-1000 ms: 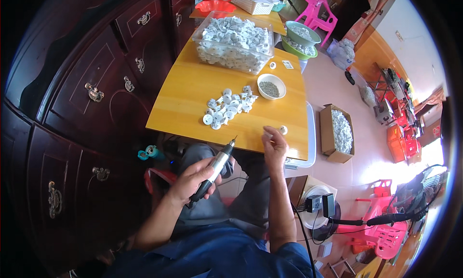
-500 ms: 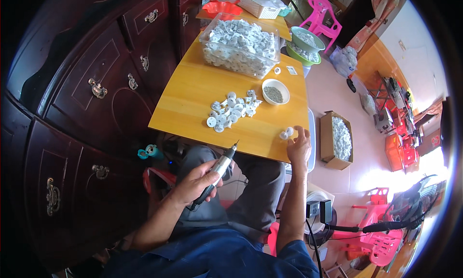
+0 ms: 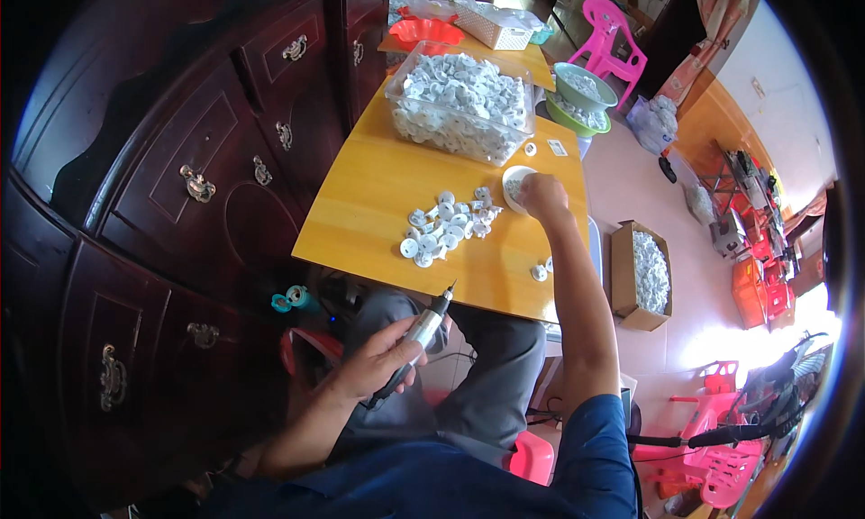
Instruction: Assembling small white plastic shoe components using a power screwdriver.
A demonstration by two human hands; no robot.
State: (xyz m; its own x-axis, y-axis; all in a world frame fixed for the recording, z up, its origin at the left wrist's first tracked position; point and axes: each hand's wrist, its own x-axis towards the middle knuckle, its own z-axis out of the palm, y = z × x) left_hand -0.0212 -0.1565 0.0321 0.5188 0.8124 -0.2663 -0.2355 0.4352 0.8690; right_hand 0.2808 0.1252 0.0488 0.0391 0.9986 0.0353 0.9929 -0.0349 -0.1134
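Observation:
My left hand (image 3: pixel 389 360) is wrapped round a silver-and-black electric screwdriver (image 3: pixel 423 328), its thin bit pointing up and away over the table's near edge. On the right, my right hand (image 3: pixel 546 195) is at the small white bowl (image 3: pixel 519 170) of tiny grey metal pieces. Its fingers look curled together at the bowl's contents; the tips and anything between them are hidden. Left of the bowl lies a loose pile of white round-headed plastic parts (image 3: pixel 441 232). A couple of similar white parts (image 3: pixel 541 272) sit near the table's right front, beside my right forearm.
A clear bin (image 3: pixel 450 141) heaped with white parts stands at the back of the yellow table (image 3: pixel 351 204). Dark drawers (image 3: pixel 162 132) line the left. A cardboard box (image 3: pixel 626 276) of white parts and stacked basins (image 3: pixel 581 122) are off the right side.
My right hand has left the white parts near the right front edge and moved away from me to the bowl. My left hand still holds the screwdriver. The view has shifted slightly.

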